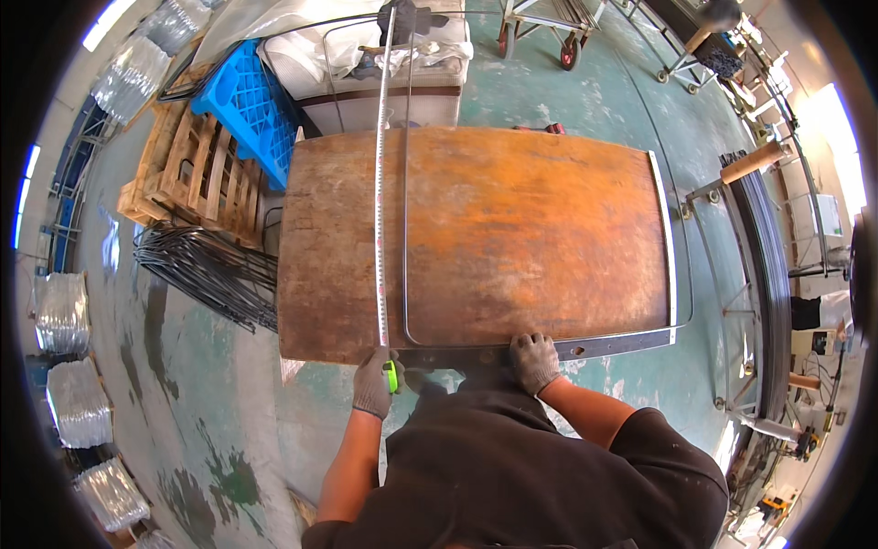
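My left hand [373, 384], in a grey work glove, is closed around a bright green tape measure [392, 376] at the table's near edge. Its white blade [380, 229] runs out straight across the table to the far side, close beside a thin bent metal rod frame [406, 210]. The frame has rounded corners; one side follows the near edge and another lies beyond the table's right end. My gloved right hand [535, 362] curls its fingers over the frame's near side, against the dark metal edge strip [622, 344]. Its fingertips are partly hidden.
The worn wooden table [540, 229] has a pale metal strip [664, 238] on its right end. To the left are a blue plastic pallet [247, 105], wooden pallets [206, 169] and bundled dark rods [210, 274]. Beyond stands a plastic-draped couch-like piece [338, 69]. A wheeled rack [549, 18] is farther back.
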Demonstrator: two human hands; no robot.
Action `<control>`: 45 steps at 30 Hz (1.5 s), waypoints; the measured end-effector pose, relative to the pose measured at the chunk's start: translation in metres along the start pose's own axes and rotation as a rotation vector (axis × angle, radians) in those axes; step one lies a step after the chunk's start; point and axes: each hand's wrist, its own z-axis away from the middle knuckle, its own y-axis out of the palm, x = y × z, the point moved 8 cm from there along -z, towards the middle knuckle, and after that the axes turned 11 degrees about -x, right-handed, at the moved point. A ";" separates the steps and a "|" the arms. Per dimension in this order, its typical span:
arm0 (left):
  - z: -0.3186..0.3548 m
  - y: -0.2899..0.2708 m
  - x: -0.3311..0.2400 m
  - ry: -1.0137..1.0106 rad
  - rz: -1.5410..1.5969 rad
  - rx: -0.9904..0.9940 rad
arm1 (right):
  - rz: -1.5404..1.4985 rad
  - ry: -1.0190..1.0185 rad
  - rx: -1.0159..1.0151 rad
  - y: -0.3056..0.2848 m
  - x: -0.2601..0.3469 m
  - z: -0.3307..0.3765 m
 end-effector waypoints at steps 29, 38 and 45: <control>0.036 0.016 0.023 -0.137 0.070 0.097 | -0.041 -0.083 -0.218 -0.008 -0.002 0.006; 0.039 0.004 0.035 -0.144 0.026 0.086 | -0.012 -0.094 -0.246 -0.032 0.009 0.000; 0.036 -0.002 0.046 -0.101 -0.012 0.089 | 0.046 -0.129 -0.298 -0.064 0.028 -0.012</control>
